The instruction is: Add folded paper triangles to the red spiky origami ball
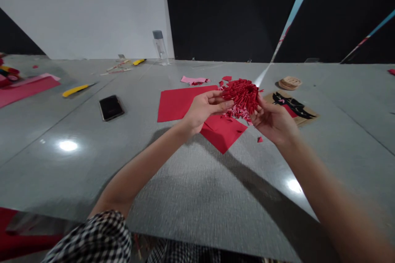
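Between my two hands, raised over the table, is a red folded-paper piece (242, 92) made of many small pointed units. My left hand (205, 109) grips its left side with thumb and fingers. On its right edge, my right hand (273, 119) pinches it, the fingers partly hidden beneath. Below lie a large red paper sheet (174, 104) and a smaller red sheet (224, 133) with one corner toward me. A heap of pink and red paper bits (239, 113) shows under the folded piece. One small red triangle (260, 139) rests near my right hand.
To the left are a phone (111, 108), a yellow cutter (75, 90) and a red-pink sheet (29, 89). Farther back stand a clear bottle (160, 47) and another yellow cutter (139, 62). Right of my hands are round wooden discs (290, 82) and a brown-and-black paper piece (293, 107).
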A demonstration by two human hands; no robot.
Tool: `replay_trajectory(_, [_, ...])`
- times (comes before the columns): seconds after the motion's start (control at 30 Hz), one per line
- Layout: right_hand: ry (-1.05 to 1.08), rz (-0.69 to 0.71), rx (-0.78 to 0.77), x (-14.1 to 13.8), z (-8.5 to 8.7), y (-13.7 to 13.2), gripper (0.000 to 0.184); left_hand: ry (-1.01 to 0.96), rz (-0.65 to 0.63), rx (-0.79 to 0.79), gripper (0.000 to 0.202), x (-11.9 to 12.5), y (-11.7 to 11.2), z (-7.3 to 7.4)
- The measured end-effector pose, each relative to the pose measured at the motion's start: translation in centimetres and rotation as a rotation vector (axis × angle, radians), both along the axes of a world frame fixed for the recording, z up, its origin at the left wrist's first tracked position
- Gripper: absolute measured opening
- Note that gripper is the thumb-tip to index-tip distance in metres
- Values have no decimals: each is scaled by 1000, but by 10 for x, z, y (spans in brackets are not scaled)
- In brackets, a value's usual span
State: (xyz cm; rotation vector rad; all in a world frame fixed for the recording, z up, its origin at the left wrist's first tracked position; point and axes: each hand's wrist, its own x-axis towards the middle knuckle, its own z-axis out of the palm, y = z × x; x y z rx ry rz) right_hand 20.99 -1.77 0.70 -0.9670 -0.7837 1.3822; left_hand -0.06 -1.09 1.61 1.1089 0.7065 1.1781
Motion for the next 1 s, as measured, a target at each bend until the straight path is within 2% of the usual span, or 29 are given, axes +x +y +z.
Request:
replay_trajectory(0.17, [94, -2, -48, 0, 0, 1, 11, 29, 125, 106, 35, 3, -2, 2])
replay_trajectory(0.33, [94, 14, 26, -2, 3, 0, 13, 153, 223, 259, 38, 2, 3, -2])
replay_trajectory(0.47, [201, -7, -38, -4, 7, -3, 14, 323, 482, 566, 40, 0, 10, -11])
replay_trajectory(0.6, [216, -8, -53, -5, 9, -4, 15, 502, 742, 969, 17, -3, 13, -15])
replay_trajectory(0.7, [212, 7, -31, -5, 8, -4, 16, 589, 867, 1172, 8, -3, 12, -14])
replay_trajectory(0.83, [231, -14, -64, -4, 6, -3, 16, 706, 943, 1291, 6, -3, 11, -13])
replay_trajectory(1.0, [182, -7, -27, -3, 2, -1, 14, 778, 975, 1338, 5, -2, 13, -15])
